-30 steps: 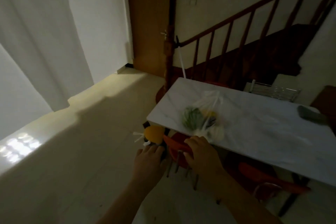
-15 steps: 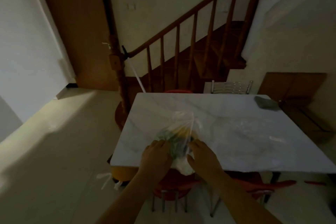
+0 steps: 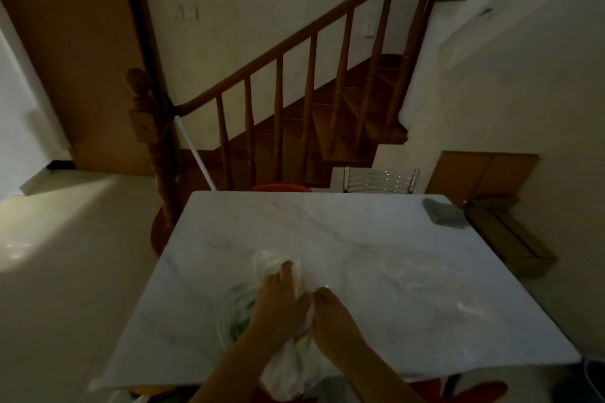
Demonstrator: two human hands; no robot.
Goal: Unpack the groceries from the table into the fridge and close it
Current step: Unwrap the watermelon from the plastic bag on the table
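A clear plastic grocery bag [image 3: 291,363] with green vegetables inside lies at the near edge of the white marble table [image 3: 343,239]. My left hand [image 3: 275,307] grips the bunched top of the bag, fingers curled round the plastic. My right hand [image 3: 334,317] is beside it, pinching the same bunched plastic. The bag's lower part hangs toward the table's front edge. No fridge is in view.
A grey cloth [image 3: 443,214] lies at the table's far right corner. A metal chair back [image 3: 381,180] and a red chair [image 3: 281,187] stand behind the table. A wooden staircase [image 3: 327,114] with banister rises beyond. Red stools [image 3: 471,393] sit under the near edge.
The view turned to face the table and came closer. Both hands moved from the front edge onto the bag and closed on its bunched top.
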